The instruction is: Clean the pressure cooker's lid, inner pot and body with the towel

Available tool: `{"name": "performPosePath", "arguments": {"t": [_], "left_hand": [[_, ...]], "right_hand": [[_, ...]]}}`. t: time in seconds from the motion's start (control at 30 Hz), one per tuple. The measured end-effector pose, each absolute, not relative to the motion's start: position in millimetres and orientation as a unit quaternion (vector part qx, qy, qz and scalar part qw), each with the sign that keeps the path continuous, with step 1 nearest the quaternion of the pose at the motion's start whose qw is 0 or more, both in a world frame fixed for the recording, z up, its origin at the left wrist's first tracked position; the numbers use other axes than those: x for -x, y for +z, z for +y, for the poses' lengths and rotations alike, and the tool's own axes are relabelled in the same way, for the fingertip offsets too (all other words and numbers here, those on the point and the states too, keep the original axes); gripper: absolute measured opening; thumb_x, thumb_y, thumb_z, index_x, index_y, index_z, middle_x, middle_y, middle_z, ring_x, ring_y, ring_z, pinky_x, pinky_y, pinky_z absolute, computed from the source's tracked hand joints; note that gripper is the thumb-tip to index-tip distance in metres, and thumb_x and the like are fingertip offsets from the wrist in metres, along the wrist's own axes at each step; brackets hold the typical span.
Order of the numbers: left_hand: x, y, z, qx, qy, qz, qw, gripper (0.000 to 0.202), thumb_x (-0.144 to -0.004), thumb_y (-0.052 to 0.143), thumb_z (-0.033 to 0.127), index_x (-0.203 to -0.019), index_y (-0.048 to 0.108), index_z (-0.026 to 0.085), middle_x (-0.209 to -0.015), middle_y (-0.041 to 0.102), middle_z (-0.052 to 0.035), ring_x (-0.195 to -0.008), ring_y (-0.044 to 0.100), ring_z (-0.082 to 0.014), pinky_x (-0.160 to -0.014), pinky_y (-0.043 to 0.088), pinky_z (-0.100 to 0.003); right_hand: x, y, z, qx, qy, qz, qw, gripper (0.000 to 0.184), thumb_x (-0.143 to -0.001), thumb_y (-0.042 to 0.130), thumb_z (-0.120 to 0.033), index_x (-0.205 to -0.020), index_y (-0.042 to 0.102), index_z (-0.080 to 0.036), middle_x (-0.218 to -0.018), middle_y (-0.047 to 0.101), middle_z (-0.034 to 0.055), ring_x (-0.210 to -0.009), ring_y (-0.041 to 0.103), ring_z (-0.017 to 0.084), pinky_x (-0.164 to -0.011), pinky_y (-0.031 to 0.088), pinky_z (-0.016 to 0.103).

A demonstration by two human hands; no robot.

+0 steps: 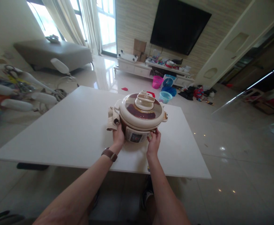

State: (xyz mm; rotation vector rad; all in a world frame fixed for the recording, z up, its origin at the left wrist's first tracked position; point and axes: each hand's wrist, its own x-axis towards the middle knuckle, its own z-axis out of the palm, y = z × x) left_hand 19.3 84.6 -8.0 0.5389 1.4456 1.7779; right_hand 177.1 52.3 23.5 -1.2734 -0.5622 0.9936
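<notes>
Cooker [137, 132] at frame centre, over the table [76, 125], lid [141, 109] already on; left hand [118, 135] and right hand [153, 142] both clasp its lower sides, release not yet done, lifted or resting unclear.

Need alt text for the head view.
A person's left hand and right hand touch a cream-and-brown cooker with a see-through lid at a white table. A beige cloth is beside the left hand; a black TV hangs beyond.

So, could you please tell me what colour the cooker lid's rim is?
The rim is cream, best seen in the head view.
</notes>
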Motion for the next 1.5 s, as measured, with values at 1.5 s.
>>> {"name": "performPosePath", "arguments": {"t": [1.5], "left_hand": [[-15.5, 6.1, 85.3, -0.192, 0.722, 0.534, 0.397, 0.049, -0.101, 0.066, 0.031, -0.148, 0.063, 0.019, -0.163, 0.057, -0.0083, -0.160, 0.041, -0.0199, -0.134, 0.027, -0.033]], "right_hand": [[-177.9, 10.9, 55.3, 0.558, 0.425, -0.271, 0.659, 0.064, -0.072, 0.068, -0.049, -0.130, 0.056, -0.027, -0.140, 0.063, 0.0057, -0.124, 0.060, 0.022, -0.093, 0.052, 0.034]]}}
